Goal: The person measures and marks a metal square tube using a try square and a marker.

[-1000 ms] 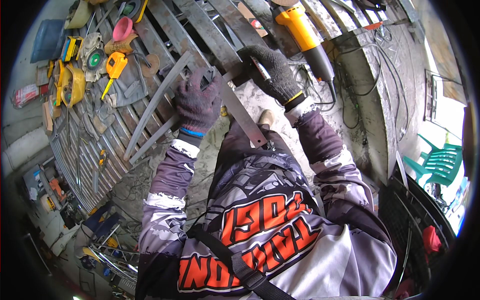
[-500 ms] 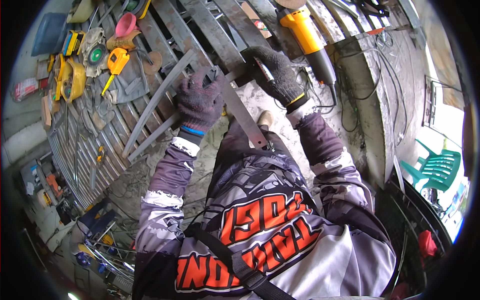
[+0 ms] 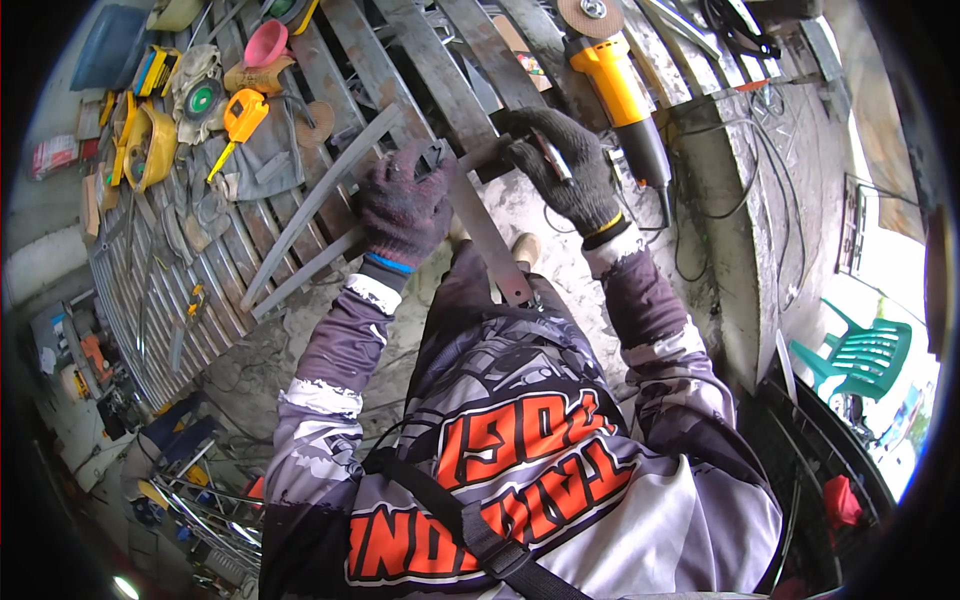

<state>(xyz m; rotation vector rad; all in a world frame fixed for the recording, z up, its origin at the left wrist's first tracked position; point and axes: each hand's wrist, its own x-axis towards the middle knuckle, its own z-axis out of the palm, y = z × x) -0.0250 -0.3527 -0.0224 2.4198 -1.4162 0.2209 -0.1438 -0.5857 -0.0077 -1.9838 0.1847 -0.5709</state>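
Left fingers (image 3: 436, 182) curl nearly closed on one metal ruler (image 3: 490, 245); right fingers (image 3: 530, 160), loosely bent, hold one pen (image 3: 553, 158). Right of them lies one grinder (image 3: 612, 85); left, one tape measure (image 3: 244, 115).

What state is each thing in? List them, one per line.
Left hand: gloved, fingers bent at the metal strip, grip unclear
Right hand: gloved, holding the marker
Marker: held, cap state unclear
Metal strip: jutting past the edge of the slatted bench
Angle grinder: lying down, disc fitted, cord attached, power state unclear
Tape measure: tape partly out
Strap buckle: fastened
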